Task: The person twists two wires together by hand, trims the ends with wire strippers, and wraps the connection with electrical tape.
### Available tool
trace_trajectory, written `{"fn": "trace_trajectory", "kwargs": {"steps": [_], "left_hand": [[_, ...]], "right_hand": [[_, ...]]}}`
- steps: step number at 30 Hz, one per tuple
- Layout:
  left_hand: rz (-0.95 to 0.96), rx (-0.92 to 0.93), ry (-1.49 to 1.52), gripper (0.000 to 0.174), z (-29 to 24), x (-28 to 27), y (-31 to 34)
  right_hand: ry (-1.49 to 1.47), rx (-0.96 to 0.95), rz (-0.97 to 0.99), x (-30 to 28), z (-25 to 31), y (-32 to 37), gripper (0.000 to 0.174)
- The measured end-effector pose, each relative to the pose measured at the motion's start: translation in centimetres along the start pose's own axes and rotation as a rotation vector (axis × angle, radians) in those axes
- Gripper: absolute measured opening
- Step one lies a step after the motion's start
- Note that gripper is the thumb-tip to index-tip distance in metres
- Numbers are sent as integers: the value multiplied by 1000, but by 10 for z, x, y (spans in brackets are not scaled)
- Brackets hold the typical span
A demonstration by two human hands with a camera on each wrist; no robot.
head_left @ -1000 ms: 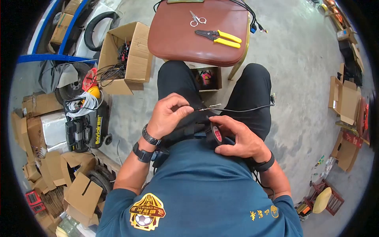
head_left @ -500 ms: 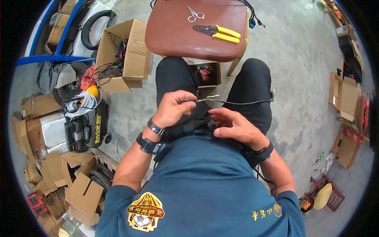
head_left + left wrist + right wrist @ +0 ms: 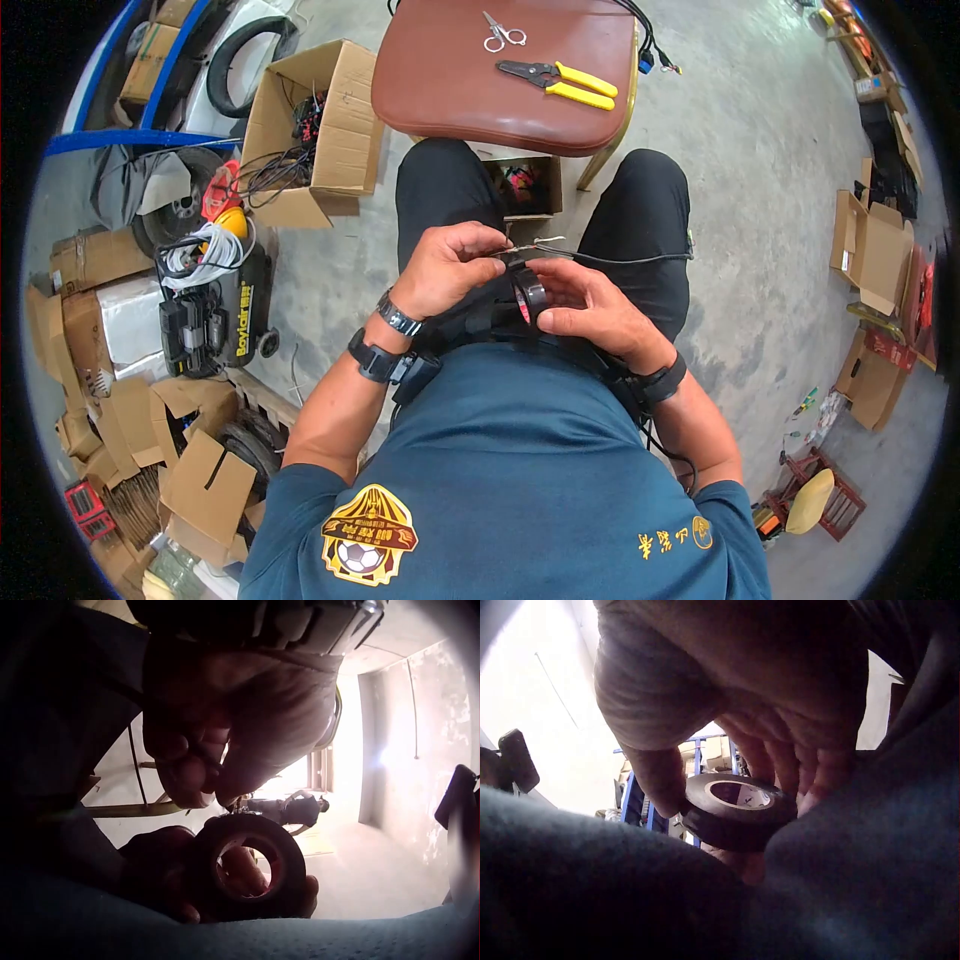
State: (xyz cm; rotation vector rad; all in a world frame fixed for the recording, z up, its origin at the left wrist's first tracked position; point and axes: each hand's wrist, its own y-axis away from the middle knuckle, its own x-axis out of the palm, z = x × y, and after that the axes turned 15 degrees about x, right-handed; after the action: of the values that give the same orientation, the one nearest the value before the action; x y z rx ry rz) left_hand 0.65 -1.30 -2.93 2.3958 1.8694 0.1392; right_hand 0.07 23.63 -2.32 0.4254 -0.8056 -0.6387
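In the head view the left hand [image 3: 447,272] pinches the end of a thin cable [image 3: 625,261] between thumb and fingertips, with bare wire strands [image 3: 540,243] sticking out to the right of the pinch. Just below the wires, the right hand [image 3: 600,312] holds a roll of black tape [image 3: 529,295] between thumb and fingers. The left wrist view shows the tape roll [image 3: 250,868] upright, close under the fingertips of the left hand [image 3: 232,712]. In the right wrist view the thumb and fingers grip the roll [image 3: 739,814] on both sides.
A brown chair seat [image 3: 480,100] beyond the knees bears yellow-handled pliers [image 3: 560,82] and small scissors [image 3: 501,36]. Cardboard boxes [image 3: 345,130] stand on the floor at the left, one under the chair, more at the right. An air compressor [image 3: 240,310] stands at the left.
The right hand with the tape roll has moved up and left, closer to the left hand, and the roll has turned. The left hand has shifted slightly right and still pinches the wires.
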Motion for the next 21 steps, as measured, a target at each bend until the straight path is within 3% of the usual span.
{"fn": "trace_trajectory", "kwargs": {"steps": [21], "left_hand": [[22,-14,-18,23,-3,-3,2]], "right_hand": [[-2,40,-1,3,4,2,72]]}}
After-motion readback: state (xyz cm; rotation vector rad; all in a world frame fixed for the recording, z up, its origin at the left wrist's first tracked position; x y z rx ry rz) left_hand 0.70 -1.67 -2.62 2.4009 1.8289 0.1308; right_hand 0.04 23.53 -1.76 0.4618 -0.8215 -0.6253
